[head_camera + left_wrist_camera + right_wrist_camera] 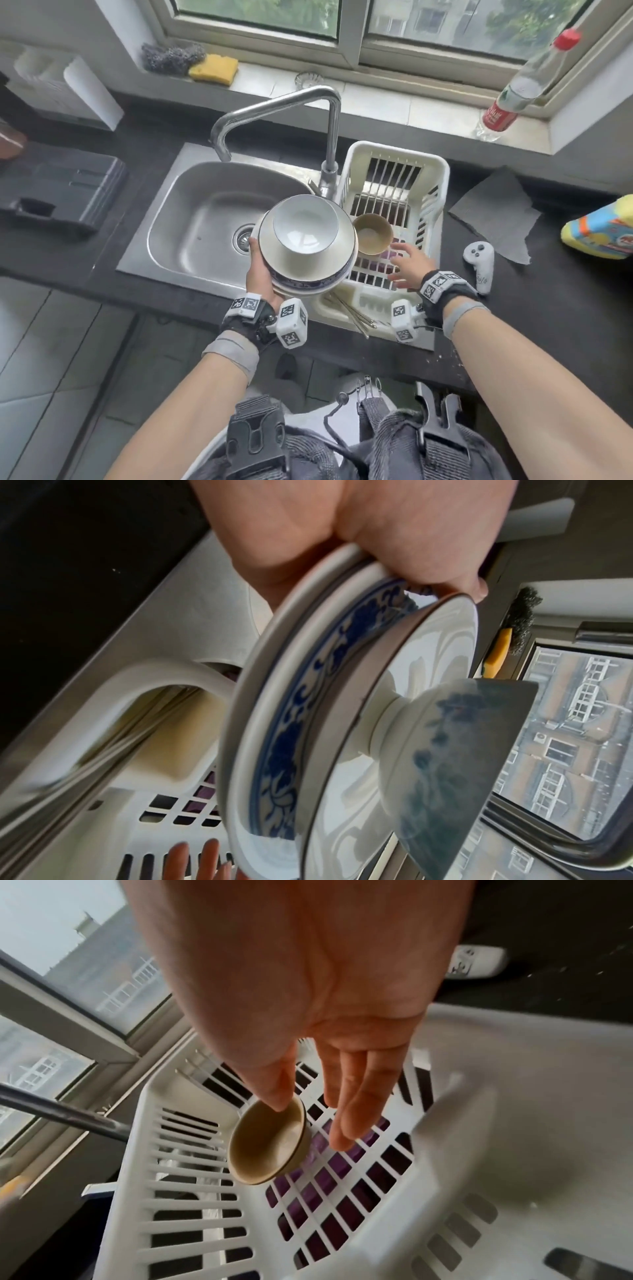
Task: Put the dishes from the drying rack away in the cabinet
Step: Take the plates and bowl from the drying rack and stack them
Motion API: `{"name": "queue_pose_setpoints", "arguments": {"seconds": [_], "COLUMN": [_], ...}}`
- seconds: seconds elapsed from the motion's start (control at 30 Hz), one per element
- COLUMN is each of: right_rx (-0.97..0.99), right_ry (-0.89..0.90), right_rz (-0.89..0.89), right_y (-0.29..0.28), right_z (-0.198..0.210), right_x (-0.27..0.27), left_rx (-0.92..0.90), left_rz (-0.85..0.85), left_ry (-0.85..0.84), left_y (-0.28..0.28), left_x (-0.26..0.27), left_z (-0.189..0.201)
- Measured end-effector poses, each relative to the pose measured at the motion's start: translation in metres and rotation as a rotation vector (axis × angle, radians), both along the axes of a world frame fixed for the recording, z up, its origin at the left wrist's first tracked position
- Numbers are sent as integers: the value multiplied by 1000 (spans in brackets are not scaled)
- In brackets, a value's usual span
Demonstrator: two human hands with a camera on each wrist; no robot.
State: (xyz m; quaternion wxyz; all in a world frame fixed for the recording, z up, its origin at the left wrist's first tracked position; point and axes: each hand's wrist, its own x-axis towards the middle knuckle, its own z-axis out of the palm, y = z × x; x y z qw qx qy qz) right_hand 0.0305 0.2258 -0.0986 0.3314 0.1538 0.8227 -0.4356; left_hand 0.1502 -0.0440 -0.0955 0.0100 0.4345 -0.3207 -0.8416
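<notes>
A stack of dishes [305, 253] is held up between the sink and the drying rack: a white plate [240, 718] at the bottom, a blue-patterned plate [291, 739] on it, a broad white dish with a dark rim [274, 246] above, and a small white bowl [306, 228] sitting upright on top. A small tan bowl [372, 238] stands upright inside the white plastic drying rack [435, 192], near its middle, on the slatted floor. Metal chopsticks [352, 315] lie in the rack's near compartment. The rack sits on the dark surface just beside the sink
</notes>
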Motion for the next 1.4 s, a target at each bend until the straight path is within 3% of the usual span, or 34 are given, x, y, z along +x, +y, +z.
{"name": "queue_pose_setpoints", "arguments": {"seconds": [0.23, 0.4, 0.63, 0.87, 1.03, 1.2, 1.33, 1.4], "right_rx": [13, 134, 196, -79, -283, -327, -146, -158], "right_ry": [-141, 35, 301, 384, 474, 473, 557, 591], "right_rz": [134, 271, 150, 9, 5, 178, 384, 407], "right_y": [-16, -14, -3, -9, -38, -78, -98, -98], "right_z": [-26, -25, 21, 59, 110, 133, 129, 129], "right_x": [-35, -54, -63, -47, -26, 1, 18, 24], "left_rx": [61, 80, 53, -19, -27, -42, -50, -56], "left_rz": [97, 117, 136, 56, 23, -51, -116, -120], "left_ry": [10, -1, -59, -127, -162, -194, -154, -128], "left_y": [19, 31, 36, 18, 5, -2, -12, -15], "left_x": [-5, -7, -8, -11, -15, -16, -13, -8], "left_z": [0, -4, -3, -5, 2, -2, -20, -16]}}
